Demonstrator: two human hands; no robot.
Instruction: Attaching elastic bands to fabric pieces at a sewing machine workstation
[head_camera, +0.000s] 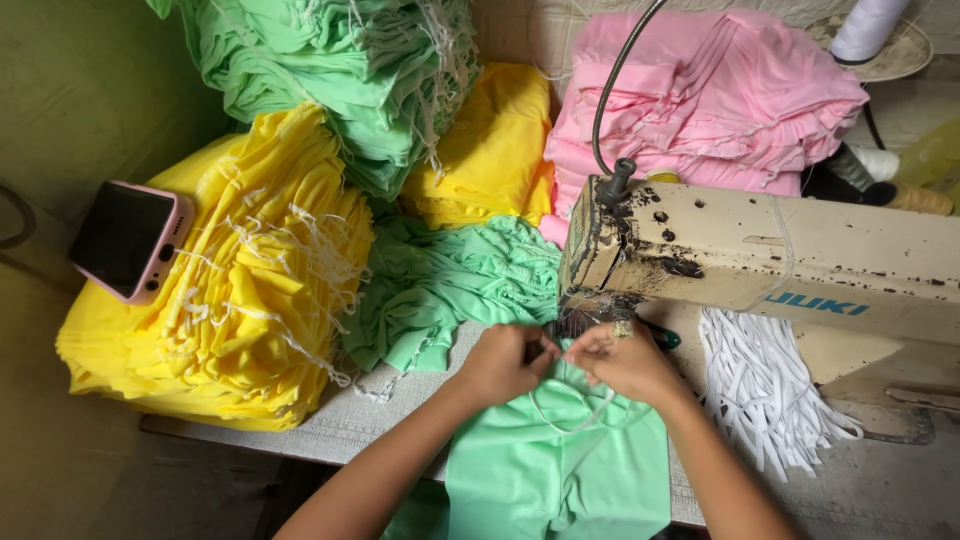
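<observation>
Clearly, both hands, left hand (500, 362) and right hand (625, 360), pinch white elastic (570, 415) onto the mint garment (560, 470) by the sewing machine (760, 260), where fingertips risk the needle.

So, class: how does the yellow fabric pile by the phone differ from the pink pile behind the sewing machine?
The yellow pile sits at the left and has loose white strips hanging over it; the pink pile sits at the back right with none showing. The yellow pile slumps sideways; the pink pile lies in flatter layers. Both are stacked, folded cloth pieces.
</observation>
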